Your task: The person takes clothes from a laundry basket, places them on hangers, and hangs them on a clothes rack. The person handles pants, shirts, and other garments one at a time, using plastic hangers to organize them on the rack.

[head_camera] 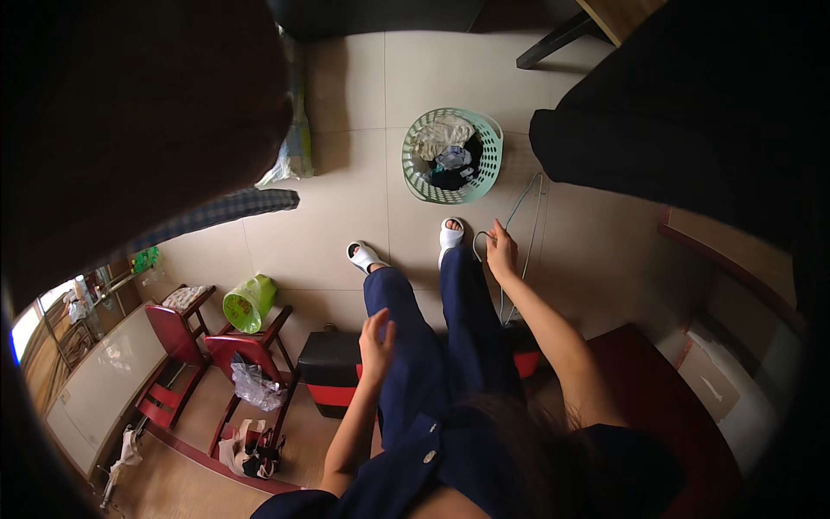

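Observation:
My right hand point(502, 252) grips a thin wire clothes hanger point(535, 224) close to its hook, and the hanger's long loop reaches out beyond my wrist. Nothing shows in my left hand point(376, 345), which is raised over my left thigh with its fingers apart. On the tiles past my feet stands a pale green perforated laundry basket point(491, 178). Inside lie a cream cloth point(443, 133), a bluish cloth point(454, 157) and dark cloth items point(452, 178).
Large dark shapes, apparently cloth, fill both upper sides, with checked fabric point(220, 213) at left. Two dark red chairs point(174, 334) stand lower left, one beneath a green bin point(246, 308). A black and red box point(331, 370) sits beside my leg. A table leg point(554, 42) is upper right.

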{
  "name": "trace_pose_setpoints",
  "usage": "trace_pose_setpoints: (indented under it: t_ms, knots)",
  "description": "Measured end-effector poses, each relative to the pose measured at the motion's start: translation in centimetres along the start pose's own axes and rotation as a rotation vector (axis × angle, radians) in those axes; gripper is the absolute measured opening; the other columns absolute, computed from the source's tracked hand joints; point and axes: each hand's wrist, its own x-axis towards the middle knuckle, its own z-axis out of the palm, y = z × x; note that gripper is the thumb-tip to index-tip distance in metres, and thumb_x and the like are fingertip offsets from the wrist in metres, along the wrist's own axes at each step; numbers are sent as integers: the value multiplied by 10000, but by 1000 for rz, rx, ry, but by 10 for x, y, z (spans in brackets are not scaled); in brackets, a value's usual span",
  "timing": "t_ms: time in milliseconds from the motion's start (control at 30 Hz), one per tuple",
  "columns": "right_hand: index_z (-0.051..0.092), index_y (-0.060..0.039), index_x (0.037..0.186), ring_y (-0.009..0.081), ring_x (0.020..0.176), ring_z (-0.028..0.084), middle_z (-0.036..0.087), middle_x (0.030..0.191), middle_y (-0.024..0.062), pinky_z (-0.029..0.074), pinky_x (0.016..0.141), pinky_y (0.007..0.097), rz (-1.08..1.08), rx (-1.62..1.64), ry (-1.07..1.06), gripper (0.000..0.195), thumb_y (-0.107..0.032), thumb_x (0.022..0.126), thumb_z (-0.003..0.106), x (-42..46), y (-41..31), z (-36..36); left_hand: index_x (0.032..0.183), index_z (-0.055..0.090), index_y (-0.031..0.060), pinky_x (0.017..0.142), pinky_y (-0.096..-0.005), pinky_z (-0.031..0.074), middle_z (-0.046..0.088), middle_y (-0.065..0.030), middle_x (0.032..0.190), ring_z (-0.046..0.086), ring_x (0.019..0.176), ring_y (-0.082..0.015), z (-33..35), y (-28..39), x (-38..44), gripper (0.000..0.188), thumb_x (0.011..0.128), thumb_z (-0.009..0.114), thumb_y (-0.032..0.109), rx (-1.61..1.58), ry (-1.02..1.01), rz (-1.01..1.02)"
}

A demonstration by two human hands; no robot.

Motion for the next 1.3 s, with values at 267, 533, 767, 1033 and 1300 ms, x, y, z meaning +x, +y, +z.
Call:
trace_pose_setpoints:
  t_ms: [267, 533, 767, 1033, 1300]
  knots:
    - [205, -80, 1481, 368, 1002, 625, 296, 1510, 181, 566, 632, 389, -221, -329, 186, 764, -98, 855, 642, 225, 60, 145, 1237, 572, 25, 803, -283, 514, 669, -112, 1048, 644, 966, -157, 112, -42, -25, 326, 919, 616, 79, -182, -227, -349]
    - [322, -48, 1422, 297, 692, 687, 396, 1440, 162, 568, 546, 365, -372, -634, 82, 636, 25, 824, 524, 357, 97, 268, 1264, 552, 35, 794, -293, 526, 664, -112, 1057, 661, 932, -174, 142, -110, -28, 372, 897, 608, 39, -120, 17, -671]
    - [546, -83, 1040, 381, 837, 626, 564, 1001, 163, 528, 652, 460, -451, -379, -25, 357, -167, 739, 718, 309, 49, 213, 1260, 559, 39, 790, -281, 523, 667, -96, 1037, 653, 922, -151, 145, -97, -50, 352, 911, 596, 48, -209, 35, -699]
    - [601, -48, 1094, 381, 871, 613, 616, 980, 189, 501, 752, 415, -484, 105, -21, 388, -73, 719, 701, 112, -41, -9, 1233, 561, -28, 865, -249, 476, 672, -92, 1066, 633, 1009, -147, 131, 6, 8, 307, 966, 552, 125, -596, 43, -434]
    - [585, -17, 1090, 232, 837, 624, 610, 1030, 133, 511, 567, 268, -780, 264, -74, 380, 18, 726, 689, -24, -134, -181, 1330, 460, 18, 886, -360, 496, 584, -123, 1213, 590, 1081, -224, 113, 139, 138, 620, 917, 601, 459, -1318, -392, -393]
